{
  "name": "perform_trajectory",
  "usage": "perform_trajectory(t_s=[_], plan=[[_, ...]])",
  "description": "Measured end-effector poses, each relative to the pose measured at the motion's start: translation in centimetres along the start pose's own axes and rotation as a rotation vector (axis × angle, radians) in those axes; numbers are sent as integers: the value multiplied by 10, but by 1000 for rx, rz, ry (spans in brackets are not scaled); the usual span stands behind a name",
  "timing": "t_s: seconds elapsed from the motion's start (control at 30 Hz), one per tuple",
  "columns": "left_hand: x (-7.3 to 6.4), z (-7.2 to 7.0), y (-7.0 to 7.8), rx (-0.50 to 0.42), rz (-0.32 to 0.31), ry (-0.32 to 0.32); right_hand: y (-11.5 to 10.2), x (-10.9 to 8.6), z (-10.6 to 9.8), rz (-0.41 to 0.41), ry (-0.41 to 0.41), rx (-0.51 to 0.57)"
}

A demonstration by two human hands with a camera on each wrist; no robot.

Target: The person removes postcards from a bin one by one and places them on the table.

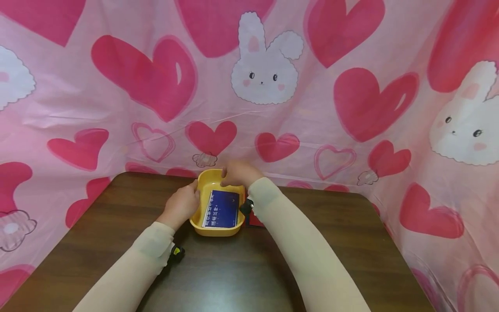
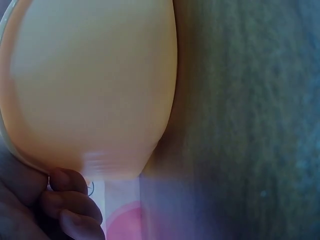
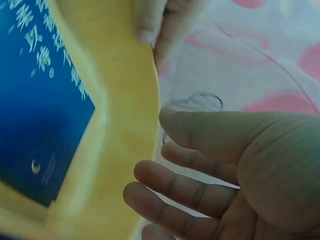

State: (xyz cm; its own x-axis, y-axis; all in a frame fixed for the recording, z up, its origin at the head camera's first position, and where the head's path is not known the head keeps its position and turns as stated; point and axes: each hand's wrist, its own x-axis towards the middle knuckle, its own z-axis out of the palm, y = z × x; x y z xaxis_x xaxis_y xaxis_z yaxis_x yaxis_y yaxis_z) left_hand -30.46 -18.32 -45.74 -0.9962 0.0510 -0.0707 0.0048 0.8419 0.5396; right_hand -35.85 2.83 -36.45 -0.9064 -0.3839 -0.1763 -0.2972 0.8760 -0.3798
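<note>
A yellow plastic basin (image 1: 218, 232) stands near the far edge of the table. Flat inside it lies a blue booklet (image 1: 224, 210) with white characters and a small moon on its cover. My left hand (image 1: 182, 203) grips the basin's left rim, its curled fingers (image 2: 77, 205) on the outer side. Over the far right corner of the basin hovers my right hand (image 1: 242, 173). In the right wrist view this hand (image 3: 215, 175) has loosely extended fingers beside the rim and holds nothing.
A red flat item (image 1: 255, 220) lies right of the basin, partly hidden by my right wrist. The brown wooden table (image 1: 210, 277) meets a pink cloth (image 1: 218, 99) with hearts and rabbits behind it. Dark wrist cameras (image 1: 177, 253) sit at both cuffs.
</note>
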Motion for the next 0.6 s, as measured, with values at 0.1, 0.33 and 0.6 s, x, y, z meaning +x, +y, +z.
perform_trajectory(t_s=[0.1,0.33,0.6], plan=[[0,-1,0,-1,-1,-2,-11,7,9,-32,1,-57],[0,-1,0,-3,-13,-17,-20,21,36,-12,-47,-238],[-1,0,0,-6,2,-7,-14,37,49,140,-181,-214]])
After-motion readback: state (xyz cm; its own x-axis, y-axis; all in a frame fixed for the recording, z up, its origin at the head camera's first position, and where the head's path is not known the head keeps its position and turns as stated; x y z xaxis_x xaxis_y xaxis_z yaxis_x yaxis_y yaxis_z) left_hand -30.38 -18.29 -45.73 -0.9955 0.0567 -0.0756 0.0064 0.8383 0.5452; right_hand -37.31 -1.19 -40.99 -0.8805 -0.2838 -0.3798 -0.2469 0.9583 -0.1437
